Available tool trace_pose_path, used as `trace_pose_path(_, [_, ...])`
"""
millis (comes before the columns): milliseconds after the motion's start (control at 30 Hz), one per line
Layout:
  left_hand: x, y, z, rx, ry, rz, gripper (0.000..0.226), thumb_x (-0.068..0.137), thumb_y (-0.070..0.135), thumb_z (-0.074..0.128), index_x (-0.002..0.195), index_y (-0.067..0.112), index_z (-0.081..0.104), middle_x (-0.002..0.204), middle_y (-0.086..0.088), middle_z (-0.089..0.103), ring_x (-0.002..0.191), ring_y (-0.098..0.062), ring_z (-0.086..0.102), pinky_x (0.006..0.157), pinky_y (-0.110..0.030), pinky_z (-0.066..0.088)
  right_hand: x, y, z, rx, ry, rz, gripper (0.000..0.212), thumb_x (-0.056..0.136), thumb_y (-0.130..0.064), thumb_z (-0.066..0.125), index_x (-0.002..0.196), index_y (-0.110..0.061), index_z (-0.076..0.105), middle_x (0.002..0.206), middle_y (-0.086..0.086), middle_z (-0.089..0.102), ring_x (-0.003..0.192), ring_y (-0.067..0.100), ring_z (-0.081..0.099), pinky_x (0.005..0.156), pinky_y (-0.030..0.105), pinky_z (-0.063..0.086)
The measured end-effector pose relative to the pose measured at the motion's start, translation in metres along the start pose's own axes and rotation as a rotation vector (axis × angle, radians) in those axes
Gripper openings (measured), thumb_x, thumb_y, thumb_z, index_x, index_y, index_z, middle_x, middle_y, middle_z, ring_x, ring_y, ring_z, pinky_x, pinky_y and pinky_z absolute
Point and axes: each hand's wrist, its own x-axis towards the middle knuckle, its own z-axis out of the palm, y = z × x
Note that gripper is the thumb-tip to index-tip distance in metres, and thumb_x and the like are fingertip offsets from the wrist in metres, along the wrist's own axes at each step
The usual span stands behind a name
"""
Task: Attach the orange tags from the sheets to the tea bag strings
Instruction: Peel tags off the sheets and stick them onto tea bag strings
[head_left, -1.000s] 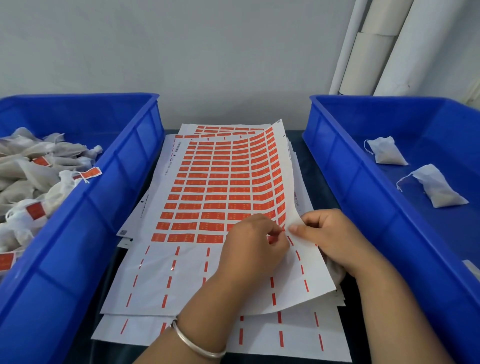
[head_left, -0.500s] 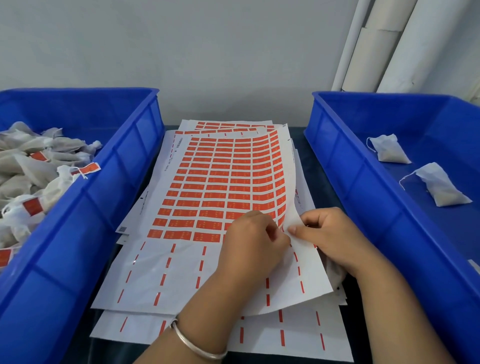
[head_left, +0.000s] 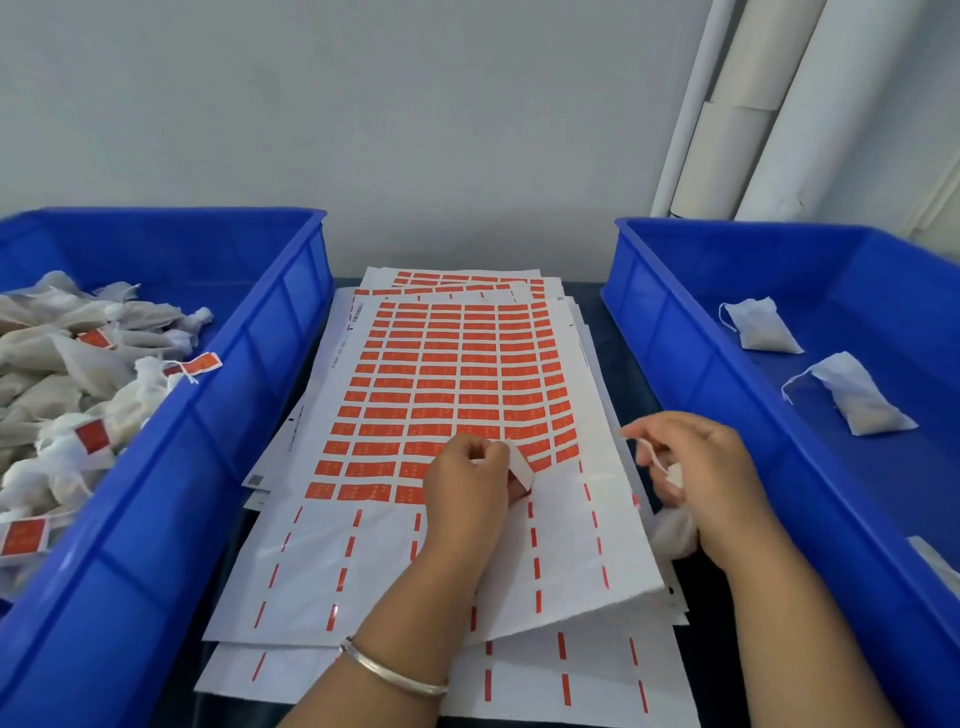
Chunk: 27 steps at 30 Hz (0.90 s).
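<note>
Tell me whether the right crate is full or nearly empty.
Nearly empty: the right crate shows mostly bare blue floor, with two tea bags visible.

The light was soft and even, with only faint shadows. The right hand (head_left: 696, 467) looked blurry. Shiny spots showed on the blue bin (head_left: 291, 291) at the left. The wide lens bent straight lines near the edges.

Sheets (head_left: 447, 395) btwn L bin (head_left: 171, 467) & R bin (head_left: 727, 395).

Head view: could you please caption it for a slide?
Left hand peels an orange tag off the sheet.
</note>
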Motion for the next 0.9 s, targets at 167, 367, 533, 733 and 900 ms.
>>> trace_pose_path(167, [0.002, 0.001, 0.000, -0.029, 0.002, -0.034, 0.012, 0.095, 0.028, 0.049, 0.084, 0.027, 0.054, 0.080, 0.012, 0.059, 0.064, -0.012, 0.069, 0.056, -0.020, 0.053, -0.011, -0.014, -0.022, 0.183, 0.022, -0.131, 0.042, 0.076, 0.013, 0.038, 0.071, -0.018, 0.067, 0.054, -0.003, 0.052, 0.036, 0.006, 0.033, 0.035, 0.016, 0.029])
trace_pose_path(367, [0.000, 0.003, 0.003, -0.048, -0.008, -0.011, 0.013, 0.094, 0.027, 0.049, 0.084, 0.026, 0.056, 0.074, 0.015, 0.058, 0.059, -0.008, 0.068, 0.050, -0.015, 0.049, -0.013, -0.035, -0.014, 0.061, -0.117, -0.230, 0.056, 0.080, 0.015, 0.044, 0.081, -0.033, 0.073, 0.065, -0.010, 0.058, 0.046, 0.003, 0.046, 0.046, 0.013, 0.041])
trace_pose_path(533, [-0.001, 0.005, 0.004, -0.090, -0.009, 0.002, 0.014, 0.094, 0.025, 0.050, 0.082, 0.025, 0.058, 0.078, 0.014, 0.059, 0.067, -0.012, 0.068, 0.059, -0.020, 0.055, -0.004, -0.038, 0.023, -0.034, -0.240, -0.218, 0.038, 0.095, 0.000, 0.045, 0.093, -0.027, 0.073, 0.073, -0.009, 0.069, 0.060, 0.002, 0.058, 0.063, 0.017, 0.050])
trace_pose_path(733, [-0.006, 0.012, -0.001, -0.260, -0.086, 0.027, 0.016, 0.096, 0.026, 0.048, 0.088, 0.026, 0.063, 0.089, 0.009, 0.069, 0.077, -0.010, 0.069, 0.069, -0.022, 0.057, 0.001, -0.037, 0.045, -0.033, -0.290, -0.311, 0.031, 0.090, -0.019, 0.058, 0.100, -0.048, 0.061, 0.095, -0.023, 0.071, 0.091, -0.012, 0.062, 0.067, 0.002, 0.047])
trace_pose_path(900, [-0.011, 0.022, -0.003, -0.418, -0.158, 0.035, 0.015, 0.096, 0.028, 0.048, 0.092, 0.027, 0.062, 0.089, 0.011, 0.071, 0.078, -0.007, 0.070, 0.072, -0.020, 0.055, 0.004, -0.037, 0.048, 0.031, -0.267, -0.412, 0.033, 0.080, -0.021, 0.067, 0.081, -0.054, 0.067, 0.095, -0.023, 0.071, 0.097, -0.006, 0.063, 0.079, 0.006, 0.049])
